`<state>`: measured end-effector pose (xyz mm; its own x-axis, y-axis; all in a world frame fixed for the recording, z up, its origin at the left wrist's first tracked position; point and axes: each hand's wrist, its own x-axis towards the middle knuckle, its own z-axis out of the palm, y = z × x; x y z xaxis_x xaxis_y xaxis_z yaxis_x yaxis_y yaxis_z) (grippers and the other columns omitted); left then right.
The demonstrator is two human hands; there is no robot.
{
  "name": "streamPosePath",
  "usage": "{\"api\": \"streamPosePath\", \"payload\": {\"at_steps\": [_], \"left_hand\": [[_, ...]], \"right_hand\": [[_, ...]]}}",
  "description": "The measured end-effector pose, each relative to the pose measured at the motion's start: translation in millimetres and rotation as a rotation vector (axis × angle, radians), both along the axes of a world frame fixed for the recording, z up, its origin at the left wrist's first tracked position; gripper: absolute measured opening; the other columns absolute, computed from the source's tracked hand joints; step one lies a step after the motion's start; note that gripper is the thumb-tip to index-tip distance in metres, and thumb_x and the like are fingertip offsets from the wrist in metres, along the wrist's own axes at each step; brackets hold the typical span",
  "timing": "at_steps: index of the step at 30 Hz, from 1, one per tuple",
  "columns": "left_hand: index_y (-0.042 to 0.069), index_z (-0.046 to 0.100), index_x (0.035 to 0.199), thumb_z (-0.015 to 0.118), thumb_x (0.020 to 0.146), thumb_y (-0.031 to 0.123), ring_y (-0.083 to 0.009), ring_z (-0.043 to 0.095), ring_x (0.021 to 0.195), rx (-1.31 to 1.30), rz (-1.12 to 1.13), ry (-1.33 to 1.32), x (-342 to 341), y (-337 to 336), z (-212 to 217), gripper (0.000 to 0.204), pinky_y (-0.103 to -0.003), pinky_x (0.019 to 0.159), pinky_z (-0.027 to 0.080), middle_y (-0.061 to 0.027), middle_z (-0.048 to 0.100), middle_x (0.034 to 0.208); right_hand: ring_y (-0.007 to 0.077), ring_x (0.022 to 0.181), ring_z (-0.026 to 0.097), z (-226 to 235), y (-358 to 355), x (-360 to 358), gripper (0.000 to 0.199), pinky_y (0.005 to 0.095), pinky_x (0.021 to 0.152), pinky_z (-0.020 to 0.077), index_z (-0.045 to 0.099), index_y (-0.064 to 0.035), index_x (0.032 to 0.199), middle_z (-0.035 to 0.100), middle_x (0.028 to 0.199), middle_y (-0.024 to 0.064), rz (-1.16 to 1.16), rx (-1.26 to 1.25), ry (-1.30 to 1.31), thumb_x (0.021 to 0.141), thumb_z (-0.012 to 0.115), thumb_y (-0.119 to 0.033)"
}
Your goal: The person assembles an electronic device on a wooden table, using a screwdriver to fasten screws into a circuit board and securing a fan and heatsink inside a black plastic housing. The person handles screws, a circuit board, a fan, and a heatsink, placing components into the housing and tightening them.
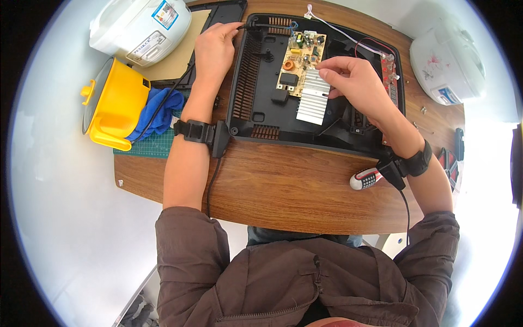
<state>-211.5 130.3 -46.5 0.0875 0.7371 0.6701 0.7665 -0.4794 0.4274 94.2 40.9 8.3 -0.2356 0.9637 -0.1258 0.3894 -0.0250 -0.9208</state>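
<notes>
Nearest the person: brown sleeves pushed up, a black strap with cable on each wrist. A screwdriver with red-and-white grip lies on the wooden table, just beside the right wrist, untouched.

Mid-table: black plastic housing, opened, inner side up. Inside it sit a tan circuit board and, touching its near edge, a ribbed aluminium heat sink.

Right hand: fingers curled, thumb and fingertips pinched together at the heat sink's upper right corner; whether they actually grip the fins cannot be told.

Left hand: rests on the housing's far left corner, fingers bent around the black cord where it enters the housing.

Left of the housing: blue cloth on a green cutting mat, a yellow pot against it.

Far: white rice cooker at left, another white cooker at right.
</notes>
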Motion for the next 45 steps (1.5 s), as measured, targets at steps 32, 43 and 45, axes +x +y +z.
{"api": "streamPosePath", "payload": {"at_steps": [32, 43, 45], "left_hand": [[0.005, 0.079, 0.108, 0.057, 0.091, -0.004, -0.0326, 0.072, 0.087, 0.14, -0.031, 0.218, 0.1, -1.9, 8.0, 0.029, -0.041, 0.081, 0.058, -0.0132, 0.073, 0.09], [0.005, 0.08, 0.106, 0.061, 0.092, 0.0, -0.0351, 0.071, 0.09, 0.093, -0.002, 0.268, -1.8, 2.1, -0.3, 0.025, -0.044, 0.082, 0.057, -0.014, 0.073, 0.092], [0.005, 0.08, 0.106, 0.063, 0.093, 0.002, -0.0355, 0.07, 0.092, 0.085, 0.005, 0.273, -0.2, 0.7, 1.0, 0.022, -0.044, 0.083, 0.056, -0.014, 0.073, 0.093]], "right_hand": [[0.0131, 0.075, 0.074, 3.3, -1.7, 0.1, 0.034, 0.0253, 0.07, 0.0574, 0.074, 0.0037, 0.121, 0.074, 0.093, 0.0083, 0.024, 0.005, -0.068, 0.104, 0.068, -0.025], [0.012, 0.075, 0.074, 10.1, -3.8, 0.0, 0.032, 0.0255, 0.07, 0.0575, 0.075, -0.0003, 0.119, 0.074, 0.089, 0.0074, 0.054, -0.003, -0.134, 0.104, 0.068, -0.027], [0.0136, 0.075, 0.074, 11.6, -2.3, 0.4, 0.03, 0.027, 0.07, 0.0577, 0.075, -0.0017, 0.117, 0.073, 0.087, 0.0078, 0.073, -0.001, -0.183, 0.103, 0.067, -0.028]]}}
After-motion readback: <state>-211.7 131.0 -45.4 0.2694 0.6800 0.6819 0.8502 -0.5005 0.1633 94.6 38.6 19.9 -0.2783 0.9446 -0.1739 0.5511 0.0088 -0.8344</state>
